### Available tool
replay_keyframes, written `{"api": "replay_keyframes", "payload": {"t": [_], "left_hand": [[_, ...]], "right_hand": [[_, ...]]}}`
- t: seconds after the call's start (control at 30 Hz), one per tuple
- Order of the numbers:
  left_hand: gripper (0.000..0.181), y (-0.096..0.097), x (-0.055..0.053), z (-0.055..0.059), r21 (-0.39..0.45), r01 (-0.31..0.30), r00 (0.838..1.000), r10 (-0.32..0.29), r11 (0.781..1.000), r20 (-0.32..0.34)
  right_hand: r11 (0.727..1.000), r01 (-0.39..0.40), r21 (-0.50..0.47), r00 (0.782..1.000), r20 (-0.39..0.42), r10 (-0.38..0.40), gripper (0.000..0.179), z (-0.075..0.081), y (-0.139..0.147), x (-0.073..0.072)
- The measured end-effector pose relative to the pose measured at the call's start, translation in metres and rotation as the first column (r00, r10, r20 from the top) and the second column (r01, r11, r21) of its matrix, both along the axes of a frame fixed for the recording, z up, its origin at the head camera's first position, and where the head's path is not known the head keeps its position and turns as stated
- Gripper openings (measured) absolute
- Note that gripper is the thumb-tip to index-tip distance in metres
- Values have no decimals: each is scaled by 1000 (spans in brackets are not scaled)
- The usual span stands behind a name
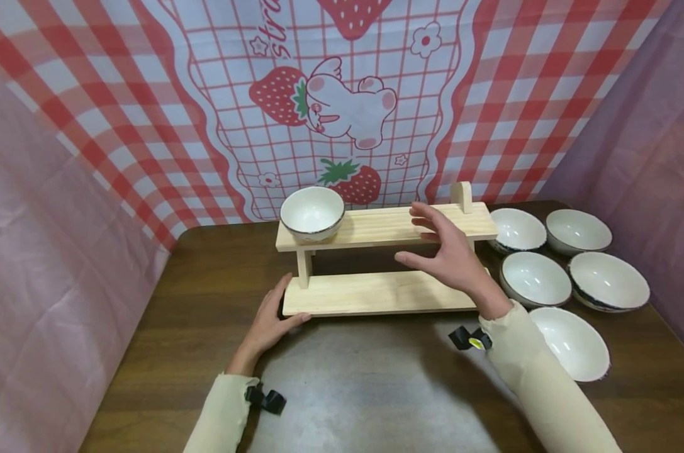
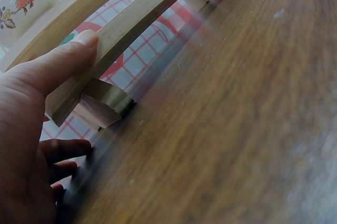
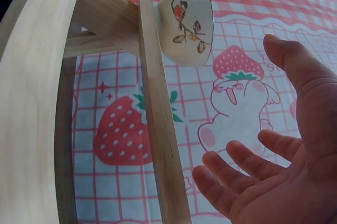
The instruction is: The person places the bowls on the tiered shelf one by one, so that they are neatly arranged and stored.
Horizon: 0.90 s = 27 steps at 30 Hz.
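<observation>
A two-tier wooden display shelf (image 1: 353,296) stands near the back cloth. One white bowl (image 1: 312,214) sits upright at the left of its upper board; the right wrist view shows a flower-branch pattern outside this bowl (image 3: 189,26). My left hand (image 1: 270,321) holds the lower board's left end, thumb along the front edge, fingers beside the end. In the left wrist view the thumb (image 2: 66,58) lies on the board, while the lower fingers hang past it. Over the right half of the shelf, my right hand (image 1: 449,255) hovers with fingers spread and nothing in them.
Several white bowls, among them a front one (image 1: 571,343) and a rear one (image 1: 577,231), are grouped on the brown table (image 1: 166,340) right of the shelf. A rounded wooden upright (image 1: 462,196) rises from the upper board's right end. Patterned cloth (image 1: 347,94) hangs behind.
</observation>
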<state>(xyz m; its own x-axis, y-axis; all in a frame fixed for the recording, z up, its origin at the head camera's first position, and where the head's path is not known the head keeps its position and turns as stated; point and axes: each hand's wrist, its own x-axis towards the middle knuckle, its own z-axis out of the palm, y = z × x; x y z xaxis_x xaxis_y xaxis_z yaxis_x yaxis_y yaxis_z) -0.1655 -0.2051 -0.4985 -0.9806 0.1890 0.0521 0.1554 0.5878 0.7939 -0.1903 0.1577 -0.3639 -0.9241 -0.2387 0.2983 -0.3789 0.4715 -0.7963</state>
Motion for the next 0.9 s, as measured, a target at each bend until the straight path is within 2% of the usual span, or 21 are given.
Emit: {"api": "replay_keyframes", "payload": {"t": [0.37, 0.67, 0.9], "left_hand": [[97, 1, 1, 1, -2, 0, 1000, 0, 1000, -7], [97, 0, 0, -2, -6, -2, 1000, 2, 1000, -7], [98, 1, 0, -2, -5, -6, 1000, 6, 1000, -14]], "right_hand": [[996, 70, 51, 995, -79, -65, 87, -6, 22, 17], [988, 124, 90, 992, -47, -121, 89, -4, 32, 31], [979, 154, 131, 982, -131, -137, 88, -10, 44, 40]]}}
